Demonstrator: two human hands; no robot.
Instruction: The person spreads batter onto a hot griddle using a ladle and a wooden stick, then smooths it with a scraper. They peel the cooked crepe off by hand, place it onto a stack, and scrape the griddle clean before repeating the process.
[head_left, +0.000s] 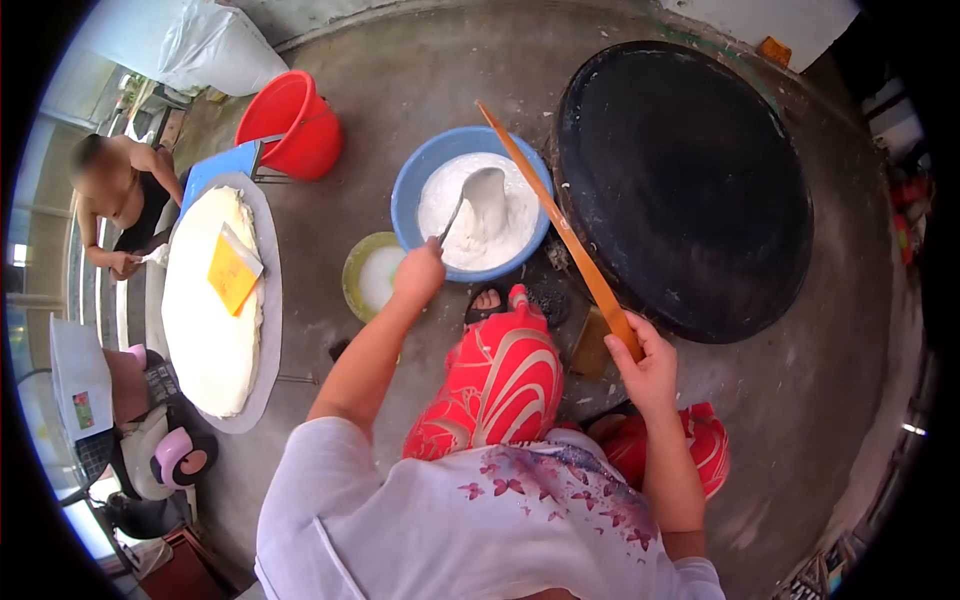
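My left hand (pixel 419 275) is closed around the handle of a ladle (pixel 486 188), whose bowl is over the white batter (pixel 437 196) in a blue basin (pixel 404 178). Batter coats the ladle and falls in a thick stream beneath it. My right hand (pixel 650 365) grips one end of a long, flat wooden spreader (pixel 568 232). The spreader slants up and leftward, its far tip past the basin's right rim. Right of it lies a large round black griddle (pixel 690 190), with a bare dark surface.
A yellow-green bowl of whitish liquid (pixel 378 277) stands left of the basin. Farther left, a round table holds a stack of pale flatbreads (pixel 205 320) with a yellow packet (pixel 235 272) on top. A red bucket (pixel 310 130) stands behind. Another person (pixel 125 190) is beyond the table.
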